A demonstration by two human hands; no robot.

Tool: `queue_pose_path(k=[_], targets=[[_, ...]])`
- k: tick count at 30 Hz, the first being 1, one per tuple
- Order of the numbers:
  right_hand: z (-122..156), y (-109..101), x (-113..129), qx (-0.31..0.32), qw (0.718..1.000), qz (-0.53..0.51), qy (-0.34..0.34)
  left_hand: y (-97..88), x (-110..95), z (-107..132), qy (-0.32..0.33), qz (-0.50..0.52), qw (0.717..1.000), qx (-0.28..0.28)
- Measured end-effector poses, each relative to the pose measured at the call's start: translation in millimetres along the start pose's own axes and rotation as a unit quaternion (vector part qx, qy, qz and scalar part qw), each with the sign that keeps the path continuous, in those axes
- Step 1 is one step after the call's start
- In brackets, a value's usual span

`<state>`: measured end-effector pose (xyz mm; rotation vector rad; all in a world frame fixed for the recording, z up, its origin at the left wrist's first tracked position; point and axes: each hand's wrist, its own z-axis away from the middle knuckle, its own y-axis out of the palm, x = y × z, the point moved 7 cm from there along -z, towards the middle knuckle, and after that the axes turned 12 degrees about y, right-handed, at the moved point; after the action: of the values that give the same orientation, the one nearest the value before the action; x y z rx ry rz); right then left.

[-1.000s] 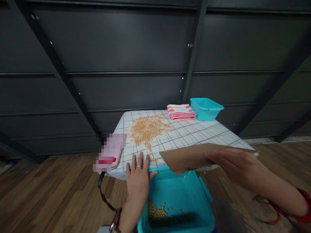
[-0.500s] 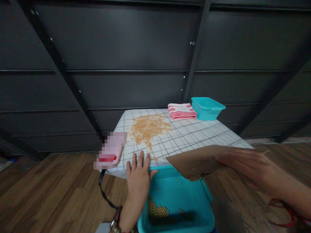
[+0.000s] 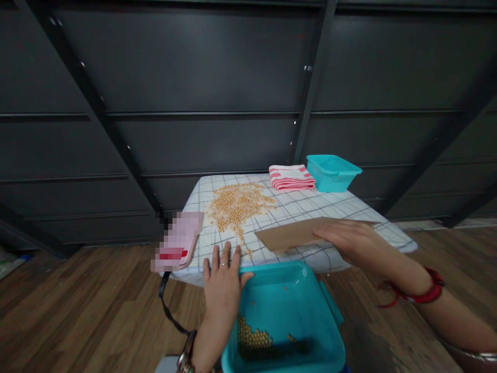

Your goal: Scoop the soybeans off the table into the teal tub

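Cardboard is slanting under my right hand, which is gripping its top; I'm not seeing whether the lower edge is touching the cloth. My left hand is lying palm-down at the near edge, fingers spread, holding nothing. Beans are sitting just past it, more lying in the big teal tub below, between the hands. IMO a low, flush edge with light pressure would be working best, round stuff being slippery. Counting: one cardboard, one big tub, one small tub and one folded towel beyond the right hand, one pink gadget left of the left; beans are beating my count.
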<state>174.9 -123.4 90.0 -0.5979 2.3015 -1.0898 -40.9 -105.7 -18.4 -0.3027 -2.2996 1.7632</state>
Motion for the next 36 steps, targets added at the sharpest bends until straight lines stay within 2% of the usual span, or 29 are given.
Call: queue_pose_path(k=[4,6,10,14,20,24,33,36], targets=[[-16.1,21.3,-7.3,-0.014,1.0,0.015,-0.016,1.7,0.3,0.6,0.009,-0.002,1.0,-0.016],[-21.1,25.2,-11.9,-0.016,1.0,0.014,-0.01,0.5,0.7,0.1,0.003,-0.008,1.0,-0.016],[-18.4,9.6,-17.3,-0.044,0.999,0.017,0.009,-4.7,-0.5,-1.8,-0.008,-0.01,1.0,-0.005],[-8.1,-11.2,-9.6,-0.059,0.998,-0.012,0.007,-6.1,-0.8,-2.1,-0.014,-0.001,1.0,0.007],[-9.7,-5.6,9.6,-0.005,0.996,-0.085,0.001,-2.2,0.2,-1.2,-0.001,0.005,1.0,-0.004],[-10.4,-3.0,12.8,0.002,0.994,-0.104,-0.008,-0.6,1.1,-0.9,0.0,0.006,1.0,-0.005],[-0.8,-15.7,14.6,0.065,0.989,-0.129,0.011,-2.8,0.7,-2.0,-0.017,0.012,1.0,0.014],[6.4,-25.7,16.5,0.05,0.993,-0.105,-0.004,-3.2,0.6,-2.1,-0.015,0.012,1.0,0.015]])
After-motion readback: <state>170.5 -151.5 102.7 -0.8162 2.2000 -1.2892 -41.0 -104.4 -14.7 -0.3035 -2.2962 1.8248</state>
